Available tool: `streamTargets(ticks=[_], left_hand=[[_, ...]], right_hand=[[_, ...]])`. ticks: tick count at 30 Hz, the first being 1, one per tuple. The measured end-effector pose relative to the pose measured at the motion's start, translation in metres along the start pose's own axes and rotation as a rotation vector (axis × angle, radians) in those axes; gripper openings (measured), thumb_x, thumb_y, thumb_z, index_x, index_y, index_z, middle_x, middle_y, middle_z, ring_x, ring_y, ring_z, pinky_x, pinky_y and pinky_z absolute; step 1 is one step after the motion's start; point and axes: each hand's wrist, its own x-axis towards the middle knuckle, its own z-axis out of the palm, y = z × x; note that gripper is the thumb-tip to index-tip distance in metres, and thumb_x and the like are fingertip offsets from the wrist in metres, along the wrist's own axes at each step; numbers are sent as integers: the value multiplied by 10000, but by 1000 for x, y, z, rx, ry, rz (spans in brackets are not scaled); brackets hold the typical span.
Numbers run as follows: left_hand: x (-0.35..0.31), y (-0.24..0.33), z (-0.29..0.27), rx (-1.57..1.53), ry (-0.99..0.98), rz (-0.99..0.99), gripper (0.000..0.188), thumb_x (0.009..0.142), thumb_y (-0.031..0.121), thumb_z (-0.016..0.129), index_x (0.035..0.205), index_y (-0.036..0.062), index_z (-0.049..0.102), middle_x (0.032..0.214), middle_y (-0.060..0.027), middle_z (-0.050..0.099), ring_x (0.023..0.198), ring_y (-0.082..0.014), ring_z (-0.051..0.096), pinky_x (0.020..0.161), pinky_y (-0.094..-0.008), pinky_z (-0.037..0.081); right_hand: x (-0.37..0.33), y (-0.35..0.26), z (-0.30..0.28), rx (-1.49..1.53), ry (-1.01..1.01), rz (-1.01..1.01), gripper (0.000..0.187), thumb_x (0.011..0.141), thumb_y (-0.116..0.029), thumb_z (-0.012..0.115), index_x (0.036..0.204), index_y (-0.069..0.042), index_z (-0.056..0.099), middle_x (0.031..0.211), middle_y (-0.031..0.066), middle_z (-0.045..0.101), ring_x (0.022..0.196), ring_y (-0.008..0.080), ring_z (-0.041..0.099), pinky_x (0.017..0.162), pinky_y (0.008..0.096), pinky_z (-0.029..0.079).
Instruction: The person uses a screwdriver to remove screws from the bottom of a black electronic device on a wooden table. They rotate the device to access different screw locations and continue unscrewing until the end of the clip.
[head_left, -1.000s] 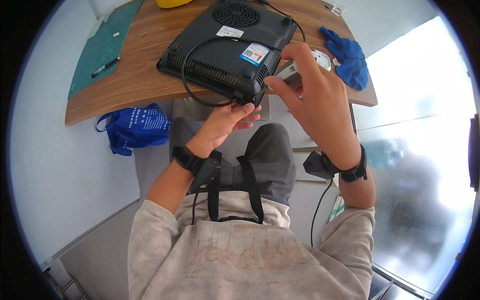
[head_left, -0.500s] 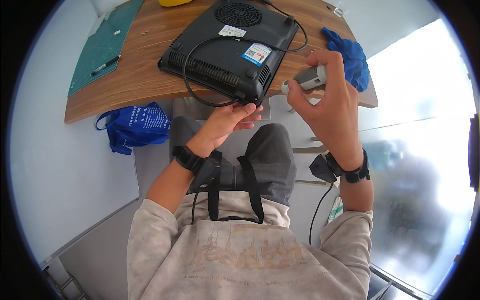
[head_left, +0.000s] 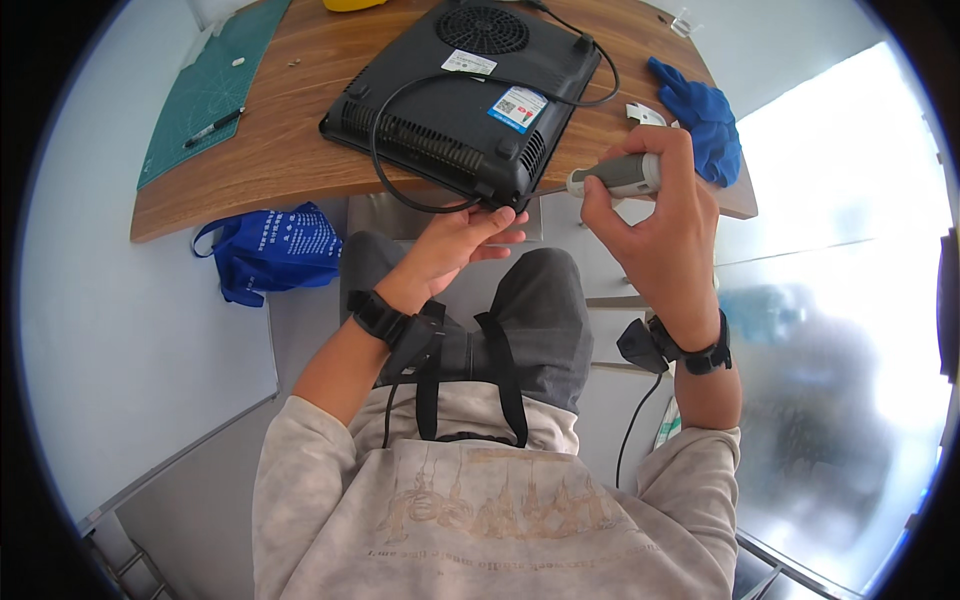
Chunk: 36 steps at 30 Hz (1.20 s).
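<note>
Closed firmly round the grey handle of a screwdriver [head_left: 622,178], the right hand [head_left: 655,235] leaves no visible slack, its thumb pressed near the front end. Under the near corner of a black appliance [head_left: 440,110], the left hand [head_left: 450,245] is loosely spread with its thumb at the edge; whether it pinches that edge is unclear.

Half a second ago the shaft stopped short of that corner and the handle sloped; now the handle lies nearly level and the shaft reaches across to the corner. That puts the tool back at the place being worked on — though the tip is too small to show whether it is seated.

Upside down, the appliance is a flat, matt plastic box with rounded feet and rows of slots along its sides, its near corner jutting past the table's edge. A thin, smooth cable [head_left: 376,160] loops over it, past a glossy label [head_left: 518,107], and at the far end sits a round, ribbed fan grille [head_left: 485,30]. Beneath it the table [head_left: 280,150] shows streaky brown wood grain. Off to the right lies a crumpled blue cloth [head_left: 705,135] — soft, deeply creased.
</note>
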Motion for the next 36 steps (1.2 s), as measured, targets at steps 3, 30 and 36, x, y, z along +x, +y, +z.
streamTargets(ticks=[3,30,36], left_hand=[[1,-1,-1,-3,3,-6,337,959,336,720,1209,121,650,1202,-68,700,1098,-190,675,884,-326,538],[1,-1,-2,2,-3,-15,371,959,351,716,1233,112,641,1255,-79,684,1122,-192,667,926,-331,535],[1,-3,-1,-6,-3,-20,388,960,361,713,1248,113,637,1263,-68,681,1128,-186,662,920,-329,535]], right_hand=[[0,2,2,7,17,17,343,809,-71,757,1068,-76,532,844,87,687,736,245,716,639,331,562],[-50,29,-1,53,142,119,402,804,-58,808,1085,-36,521,981,104,732,810,206,733,722,288,567],[-44,12,-1,-87,91,-212,379,765,-38,819,1036,-20,556,1008,121,704,772,261,715,662,323,567]])
